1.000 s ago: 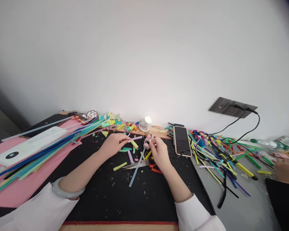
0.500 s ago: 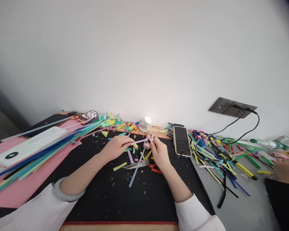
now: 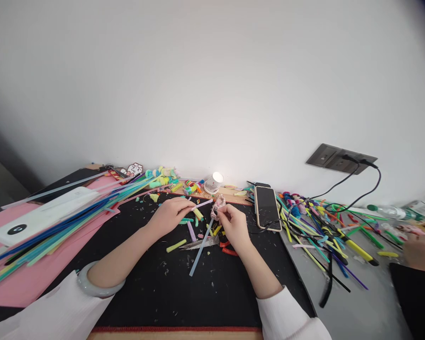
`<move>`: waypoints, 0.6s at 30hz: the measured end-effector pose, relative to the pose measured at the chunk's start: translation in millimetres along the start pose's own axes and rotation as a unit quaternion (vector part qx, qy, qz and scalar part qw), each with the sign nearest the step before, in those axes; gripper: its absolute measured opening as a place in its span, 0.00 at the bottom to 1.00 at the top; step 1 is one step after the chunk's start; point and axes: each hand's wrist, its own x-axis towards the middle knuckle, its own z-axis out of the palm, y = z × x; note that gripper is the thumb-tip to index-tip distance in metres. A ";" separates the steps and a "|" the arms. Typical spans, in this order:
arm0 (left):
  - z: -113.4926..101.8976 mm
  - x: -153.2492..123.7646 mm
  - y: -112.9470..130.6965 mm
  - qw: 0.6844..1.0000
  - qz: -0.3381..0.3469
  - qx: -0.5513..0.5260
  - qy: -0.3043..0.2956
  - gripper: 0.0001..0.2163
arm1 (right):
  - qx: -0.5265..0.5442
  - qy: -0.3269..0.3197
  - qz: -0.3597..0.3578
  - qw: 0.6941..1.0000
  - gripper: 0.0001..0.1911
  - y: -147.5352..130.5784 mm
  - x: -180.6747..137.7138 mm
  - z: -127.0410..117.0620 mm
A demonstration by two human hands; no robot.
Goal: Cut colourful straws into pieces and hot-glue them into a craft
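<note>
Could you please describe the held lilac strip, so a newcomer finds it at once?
Start from the black mat. Near its far edge, the left hand pinches the pale lilac strip. The lilac piece below lies on the mat; this one is held.

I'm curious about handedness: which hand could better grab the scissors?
Probably the right hand: the scissors have their handle end nearer it, though it holds the pink piece. The left hand holds a lilac strip.

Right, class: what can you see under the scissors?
The black mat shows around the scissors, with a pale blue strip crossing in front of them. Whatever lies directly beneath is covered and cannot be seen.
</note>
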 end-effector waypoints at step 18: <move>3.8 -1.3 6.5 0.998 0.044 -0.026 -0.033 0.14 | -0.035 -0.018 -0.033 0.999 0.11 -6.4 -2.4 -4.4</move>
